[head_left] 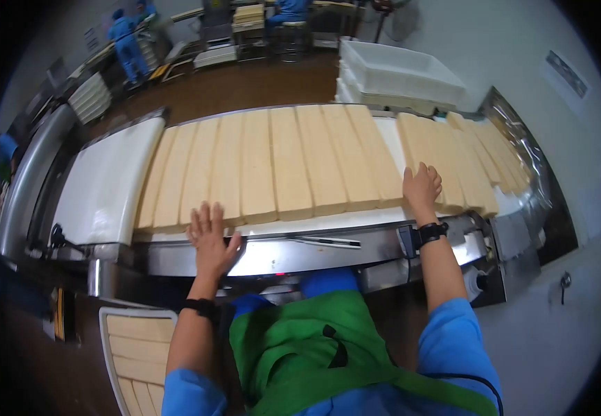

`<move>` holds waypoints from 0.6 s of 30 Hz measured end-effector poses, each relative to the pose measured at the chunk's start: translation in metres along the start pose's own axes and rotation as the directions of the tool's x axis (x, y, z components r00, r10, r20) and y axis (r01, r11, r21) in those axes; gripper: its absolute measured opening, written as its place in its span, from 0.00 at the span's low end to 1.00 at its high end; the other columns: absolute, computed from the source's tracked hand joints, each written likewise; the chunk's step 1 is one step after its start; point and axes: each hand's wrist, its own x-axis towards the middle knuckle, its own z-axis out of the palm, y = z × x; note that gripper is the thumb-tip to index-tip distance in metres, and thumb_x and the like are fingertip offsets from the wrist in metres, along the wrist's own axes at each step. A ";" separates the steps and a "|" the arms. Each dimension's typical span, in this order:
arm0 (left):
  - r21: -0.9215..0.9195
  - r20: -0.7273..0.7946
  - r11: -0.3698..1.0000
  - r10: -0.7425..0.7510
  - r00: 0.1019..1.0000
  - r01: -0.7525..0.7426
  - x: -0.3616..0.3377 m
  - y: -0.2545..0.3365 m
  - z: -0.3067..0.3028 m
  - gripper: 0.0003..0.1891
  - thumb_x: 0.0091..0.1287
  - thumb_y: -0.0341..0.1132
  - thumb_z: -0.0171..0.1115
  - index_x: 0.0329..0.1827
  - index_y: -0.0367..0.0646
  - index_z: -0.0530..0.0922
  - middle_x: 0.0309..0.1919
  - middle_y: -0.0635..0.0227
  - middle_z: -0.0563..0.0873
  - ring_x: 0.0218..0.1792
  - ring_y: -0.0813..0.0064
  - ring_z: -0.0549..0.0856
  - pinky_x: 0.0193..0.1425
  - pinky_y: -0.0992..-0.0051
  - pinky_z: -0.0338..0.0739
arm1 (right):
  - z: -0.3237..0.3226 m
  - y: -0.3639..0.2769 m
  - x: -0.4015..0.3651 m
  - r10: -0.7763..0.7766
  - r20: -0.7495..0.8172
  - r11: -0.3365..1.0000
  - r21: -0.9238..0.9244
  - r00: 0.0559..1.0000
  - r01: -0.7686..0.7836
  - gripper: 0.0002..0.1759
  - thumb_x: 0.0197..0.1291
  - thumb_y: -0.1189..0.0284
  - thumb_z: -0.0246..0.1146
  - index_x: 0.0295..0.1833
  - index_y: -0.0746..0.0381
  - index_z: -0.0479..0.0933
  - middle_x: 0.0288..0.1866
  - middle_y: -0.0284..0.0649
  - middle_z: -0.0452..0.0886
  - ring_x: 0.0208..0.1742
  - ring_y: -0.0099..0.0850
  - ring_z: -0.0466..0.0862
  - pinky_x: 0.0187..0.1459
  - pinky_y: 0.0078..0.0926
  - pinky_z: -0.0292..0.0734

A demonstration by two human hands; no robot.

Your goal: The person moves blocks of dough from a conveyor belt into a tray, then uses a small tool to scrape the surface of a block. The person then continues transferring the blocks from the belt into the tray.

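Observation:
A row of long pale-yellow blocks (259, 166) lies side by side across the white conveyor belt (103, 180). My left hand (211, 243) has its fingers spread, the fingertips at the near ends of blocks left of the middle. Over the gap between the main row and a second group of blocks (446, 159) is my right hand (422, 187); its fingers are loosely bent and apart, right beside the nearest block of that group. Neither hand grips anything. A thin black-and-white tool (326, 242) rests on the metal front rail (266, 258) between my hands.
White plastic trays (401, 66) are stacked behind the belt at right. Below left stands a tray (105, 340) filled with similar blocks. A metal guard (30, 173) borders the belt's left end. Co-workers in blue (128, 48) are at the back.

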 end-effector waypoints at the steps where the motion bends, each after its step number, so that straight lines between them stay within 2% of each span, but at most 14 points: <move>1: 0.022 0.002 1.000 0.006 1.000 -0.006 0.000 0.000 0.001 0.39 0.58 0.46 0.59 0.72 0.50 0.53 0.73 0.57 0.48 0.73 0.50 0.42 0.69 0.45 0.35 | -0.002 0.009 0.001 0.078 -0.042 0.993 -0.086 0.996 -0.081 0.34 0.54 0.57 0.58 0.63 0.68 0.65 0.65 0.54 0.63 0.66 0.48 0.59 0.65 0.45 0.54; 2: 0.013 0.004 1.000 0.021 1.000 -0.021 0.000 -0.001 0.003 0.39 0.58 0.46 0.59 0.72 0.50 0.53 0.73 0.57 0.48 0.73 0.50 0.42 0.69 0.45 0.35 | 0.005 0.019 0.002 0.092 -0.051 0.991 -0.092 0.994 -0.096 0.34 0.54 0.57 0.58 0.63 0.68 0.65 0.65 0.54 0.63 0.66 0.48 0.59 0.65 0.45 0.54; 4: 0.026 -0.010 1.000 0.016 1.000 -0.016 0.000 -0.003 0.003 0.39 0.59 0.46 0.58 0.73 0.50 0.52 0.73 0.58 0.48 0.73 0.51 0.41 0.70 0.45 0.35 | 0.022 0.035 -0.002 0.023 -0.040 0.970 -0.240 0.999 -0.032 0.37 0.53 0.57 0.59 0.65 0.67 0.61 0.65 0.55 0.61 0.66 0.49 0.60 0.65 0.46 0.53; 5: 0.028 0.001 1.000 0.011 1.000 -0.011 0.000 -0.001 0.001 0.39 0.59 0.46 0.58 0.73 0.50 0.52 0.73 0.58 0.48 0.74 0.52 0.40 0.70 0.45 0.35 | 0.011 0.023 -0.013 -0.006 -0.014 0.952 -0.308 1.000 0.002 0.40 0.53 0.56 0.59 0.66 0.69 0.58 0.66 0.55 0.59 0.66 0.48 0.60 0.64 0.48 0.56; 6: 0.026 0.002 1.000 0.015 1.000 -0.015 0.001 0.000 0.001 0.39 0.59 0.46 0.58 0.73 0.50 0.52 0.73 0.58 0.48 0.74 0.52 0.40 0.70 0.45 0.35 | -0.001 0.014 -0.016 -0.003 -0.016 0.951 -0.310 1.000 -0.003 0.40 0.53 0.56 0.59 0.66 0.69 0.58 0.66 0.55 0.59 0.66 0.48 0.60 0.64 0.48 0.56; 8: 0.030 -0.007 0.999 0.018 1.000 -0.018 0.000 0.000 0.000 0.39 0.59 0.46 0.58 0.73 0.50 0.52 0.73 0.58 0.48 0.73 0.52 0.41 0.69 0.45 0.35 | -0.019 0.002 -0.015 0.160 0.153 0.973 -0.190 0.975 -0.129 0.41 0.54 0.56 0.60 0.66 0.71 0.57 0.65 0.58 0.61 0.64 0.48 0.64 0.63 0.45 0.60; 9: 0.028 -0.008 0.999 0.021 1.000 -0.021 0.000 0.001 0.000 0.39 0.59 0.46 0.58 0.73 0.50 0.52 0.73 0.58 0.48 0.73 0.52 0.41 0.69 0.45 0.35 | -0.012 0.012 -0.008 0.162 0.151 0.973 -0.191 0.975 -0.132 0.41 0.54 0.56 0.60 0.66 0.71 0.57 0.65 0.58 0.61 0.64 0.48 0.64 0.63 0.45 0.60; 11: 0.039 -0.010 0.999 0.019 1.000 -0.019 0.001 0.001 0.000 0.39 0.59 0.47 0.58 0.73 0.49 0.52 0.73 0.58 0.48 0.73 0.52 0.41 0.69 0.45 0.35 | 0.013 0.052 0.018 -0.111 0.097 0.993 0.047 0.989 0.107 0.35 0.56 0.57 0.57 0.61 0.73 0.64 0.56 0.62 0.70 0.57 0.47 0.73 0.58 0.41 0.67; 12: 0.036 -0.016 0.999 0.020 1.000 -0.019 0.002 0.000 0.000 0.39 0.59 0.47 0.58 0.73 0.49 0.52 0.73 0.58 0.48 0.73 0.52 0.41 0.69 0.45 0.35 | 0.018 0.073 0.034 -0.113 0.091 0.993 0.047 0.989 0.109 0.35 0.56 0.57 0.57 0.61 0.73 0.64 0.56 0.62 0.70 0.57 0.47 0.73 0.58 0.41 0.67; 13: 0.034 -0.022 0.999 0.023 0.999 -0.023 0.002 0.000 0.000 0.39 0.59 0.47 0.58 0.73 0.49 0.52 0.73 0.58 0.48 0.73 0.51 0.42 0.69 0.44 0.36 | 0.020 0.093 0.050 -0.044 0.248 0.903 0.423 0.968 -0.067 0.31 0.57 0.57 0.56 0.57 0.73 0.67 0.51 0.63 0.74 0.53 0.47 0.76 0.55 0.41 0.68; 14: 0.031 -0.025 0.999 0.024 0.999 -0.023 0.000 0.000 0.001 0.40 0.59 0.47 0.58 0.73 0.49 0.52 0.73 0.57 0.48 0.73 0.51 0.42 0.69 0.44 0.36 | 0.018 0.100 0.058 -0.046 0.416 0.663 0.693 0.908 -0.284 0.29 0.58 0.58 0.54 0.53 0.73 0.70 0.46 0.63 0.77 0.49 0.46 0.79 0.53 0.41 0.70; 15: 0.025 -0.028 1.000 0.017 0.999 -0.016 0.000 0.000 0.002 0.40 0.59 0.47 0.58 0.73 0.49 0.52 0.73 0.57 0.48 0.73 0.51 0.42 0.69 0.44 0.36 | 0.022 0.102 0.064 0.036 0.301 0.747 0.625 0.953 -0.226 0.26 0.59 0.58 0.52 0.47 0.73 0.73 0.42 0.61 0.78 0.47 0.47 0.80 0.49 0.43 0.71; 16: 0.040 -0.026 0.999 0.029 0.999 -0.028 0.000 0.000 0.003 0.40 0.59 0.49 0.57 0.73 0.49 0.52 0.73 0.56 0.48 0.73 0.50 0.42 0.69 0.43 0.36 | 0.021 0.090 0.061 0.031 0.300 0.750 0.624 0.953 -0.221 0.26 0.59 0.58 0.52 0.47 0.73 0.73 0.42 0.61 0.78 0.47 0.47 0.80 0.49 0.43 0.71; 18: 0.064 -0.023 0.997 0.054 0.998 -0.052 0.001 -0.001 0.001 0.40 0.59 0.50 0.56 0.73 0.48 0.51 0.73 0.56 0.48 0.73 0.49 0.42 0.68 0.42 0.37 | 0.019 0.051 0.038 -0.091 0.203 0.931 0.364 0.975 0.011 0.26 0.60 0.58 0.51 0.49 0.72 0.73 0.44 0.58 0.79 0.50 0.49 0.78 0.51 0.41 0.70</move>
